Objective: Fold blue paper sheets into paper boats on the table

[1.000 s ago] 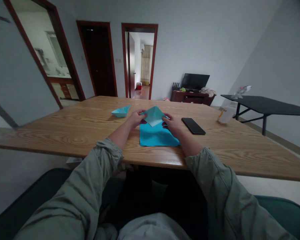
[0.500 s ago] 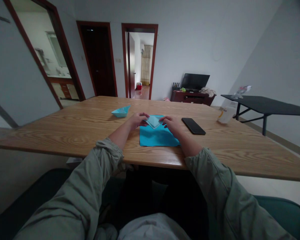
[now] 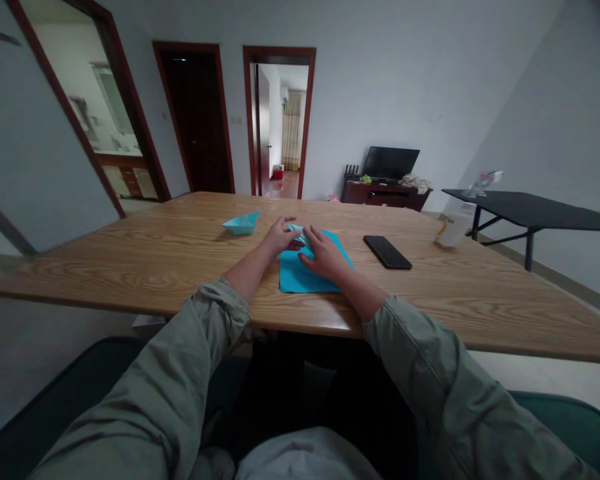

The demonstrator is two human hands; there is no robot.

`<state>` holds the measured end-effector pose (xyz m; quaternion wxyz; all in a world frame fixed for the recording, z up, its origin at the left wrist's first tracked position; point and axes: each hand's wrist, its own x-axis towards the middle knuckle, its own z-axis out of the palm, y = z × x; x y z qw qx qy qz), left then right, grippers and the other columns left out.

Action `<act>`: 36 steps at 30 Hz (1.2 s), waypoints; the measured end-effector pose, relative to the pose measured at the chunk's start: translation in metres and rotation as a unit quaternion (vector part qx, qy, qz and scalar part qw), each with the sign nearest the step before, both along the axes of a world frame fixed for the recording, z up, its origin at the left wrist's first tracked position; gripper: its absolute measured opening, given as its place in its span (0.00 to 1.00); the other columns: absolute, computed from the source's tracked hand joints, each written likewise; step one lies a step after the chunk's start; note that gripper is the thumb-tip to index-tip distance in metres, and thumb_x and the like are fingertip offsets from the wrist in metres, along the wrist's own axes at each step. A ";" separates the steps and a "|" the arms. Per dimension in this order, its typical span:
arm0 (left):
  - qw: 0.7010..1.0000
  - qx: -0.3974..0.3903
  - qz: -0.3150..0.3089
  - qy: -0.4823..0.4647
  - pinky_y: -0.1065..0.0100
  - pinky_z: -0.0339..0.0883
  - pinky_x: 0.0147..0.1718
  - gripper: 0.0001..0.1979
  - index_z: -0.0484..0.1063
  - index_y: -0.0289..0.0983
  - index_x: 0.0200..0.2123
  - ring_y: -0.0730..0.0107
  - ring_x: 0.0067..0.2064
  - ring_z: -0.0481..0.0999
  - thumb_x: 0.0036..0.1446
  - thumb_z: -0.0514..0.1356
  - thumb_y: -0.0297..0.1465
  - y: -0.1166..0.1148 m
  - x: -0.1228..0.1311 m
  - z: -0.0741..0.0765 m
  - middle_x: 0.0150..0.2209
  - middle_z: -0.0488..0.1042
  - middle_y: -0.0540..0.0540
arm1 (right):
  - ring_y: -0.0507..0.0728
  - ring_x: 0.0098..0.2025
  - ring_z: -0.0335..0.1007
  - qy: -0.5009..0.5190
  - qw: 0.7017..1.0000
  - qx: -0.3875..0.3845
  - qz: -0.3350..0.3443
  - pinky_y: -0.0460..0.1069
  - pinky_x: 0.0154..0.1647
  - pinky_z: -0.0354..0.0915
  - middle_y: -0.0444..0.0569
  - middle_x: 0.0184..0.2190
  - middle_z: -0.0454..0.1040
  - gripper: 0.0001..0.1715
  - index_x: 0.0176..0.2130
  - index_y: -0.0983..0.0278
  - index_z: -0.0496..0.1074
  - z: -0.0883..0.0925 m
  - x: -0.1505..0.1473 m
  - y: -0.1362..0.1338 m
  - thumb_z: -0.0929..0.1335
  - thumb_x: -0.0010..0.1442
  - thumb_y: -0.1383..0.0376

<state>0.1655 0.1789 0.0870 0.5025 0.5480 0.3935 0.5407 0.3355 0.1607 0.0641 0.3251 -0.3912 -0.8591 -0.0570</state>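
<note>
Left hand [image 3: 281,237] and right hand [image 3: 326,258] have closed in since a moment ago, and the right has slid over the folded blue paper [image 3: 299,233], which now sits mostly hidden beneath the fingers. Both hands are narrowly curled rather than spread wide. The left fingers [image 3: 291,233] touch the paper's near side, and the right hand bears down over it from above, though I cannot tell whether either one is truly pinching it.

Around them is a room with white walls and dark red door frames, with a doorway [image 3: 280,127] straight ahead. Low against the far wall, a dark wooden cabinet [image 3: 385,197] carries a black television [image 3: 390,163]. To the right stands a black table [image 3: 530,217].

The long wooden desk [image 3: 130,270] fills the middle of the view. On it, a flat blue sheet [image 3: 295,280] lies under the hands, with the folded paper resting on its far part. A black phone [image 3: 387,252] lies to the right of the sheet, a white cup [image 3: 453,227] lies farther right, and a small blue paper boat [image 3: 241,223] sits to the left.
</note>
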 end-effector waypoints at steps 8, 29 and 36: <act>0.996 0.059 -0.054 0.032 0.59 0.70 0.45 0.31 0.70 0.36 0.53 0.59 0.48 0.76 0.45 0.70 0.39 -0.002 0.015 -0.003 0.52 0.73 0.37 | 0.64 0.54 0.69 0.169 0.981 -0.085 0.031 0.59 0.54 0.64 0.56 0.54 0.71 0.30 0.62 0.64 0.61 -0.002 0.001 0.011 0.60 0.62 0.65; 0.968 0.208 -0.045 0.131 0.56 0.68 0.53 0.36 0.64 0.34 0.61 0.51 0.57 0.71 0.49 0.66 0.36 0.006 0.017 -0.019 0.58 0.69 0.37 | 0.63 0.55 0.66 0.231 0.951 -0.132 0.159 0.58 0.59 0.61 0.52 0.55 0.71 0.36 0.59 0.65 0.65 -0.001 0.004 0.013 0.64 0.49 0.69; 0.962 0.234 -0.034 0.137 0.58 0.68 0.53 0.31 0.67 0.33 0.58 0.55 0.57 0.71 0.50 0.64 0.32 0.002 0.019 -0.016 0.56 0.71 0.37 | 0.62 0.59 0.63 0.246 0.938 -0.151 0.189 0.59 0.63 0.57 0.48 0.58 0.69 0.37 0.60 0.61 0.64 -0.004 0.005 0.018 0.64 0.50 0.69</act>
